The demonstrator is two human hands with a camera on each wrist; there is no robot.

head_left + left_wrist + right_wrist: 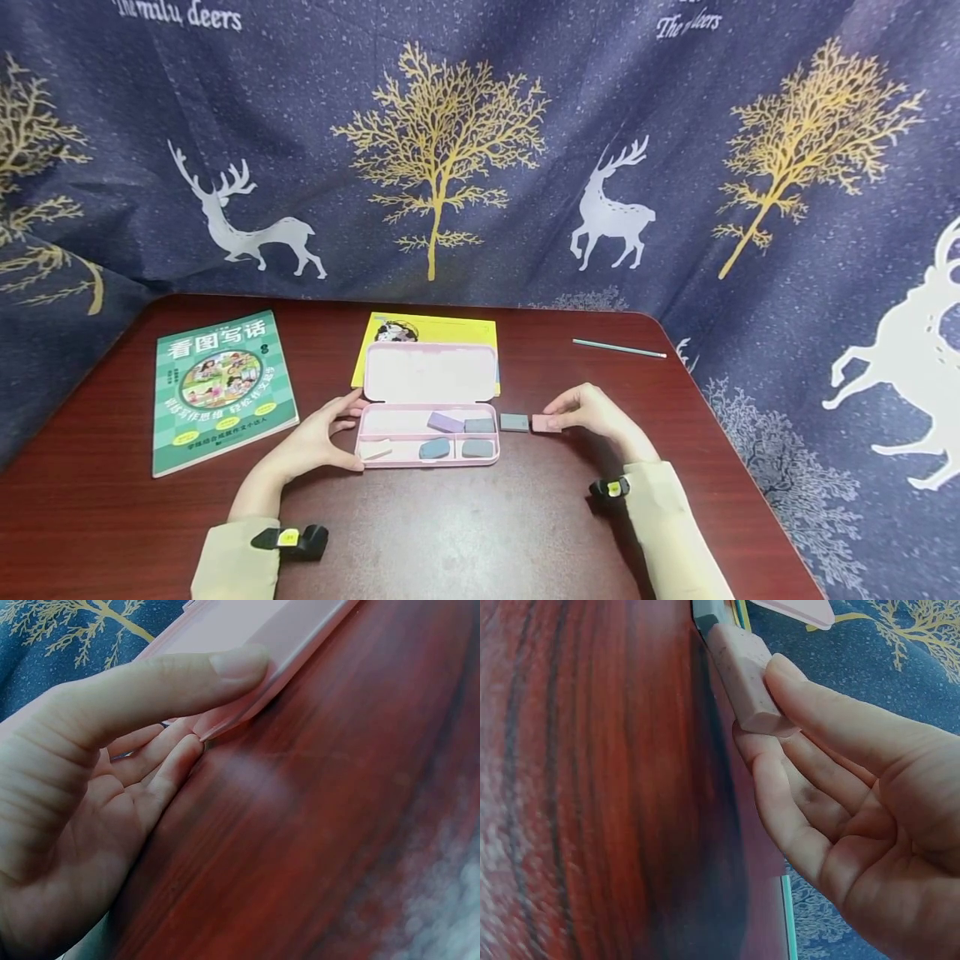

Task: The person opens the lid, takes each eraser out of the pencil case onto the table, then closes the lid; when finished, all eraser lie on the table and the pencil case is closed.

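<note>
An open pink pencil case (431,375) lies on the table with its lid folded back. My left hand (318,435) grips the case's left end, the thumb at the front corner and the fingers further back. Between thumb and fingers, my right hand (594,414) pinches a pink eraser (746,679) to the right of the case. A grey-green eraser (513,422) sits between that eraser and the case. Inside the case are a purple eraser (446,422), a grey one (480,425), a blue one (434,449), a grey-blue one (477,449) and a whitish piece (377,453).
A green book (225,433) lies at the left of the reddish-brown table (420,533). Behind the case, partly under its lid, is a yellow booklet (450,329). A teal pencil (618,348) rests at the back right. A patterned blue cloth (510,233) hangs behind the table.
</note>
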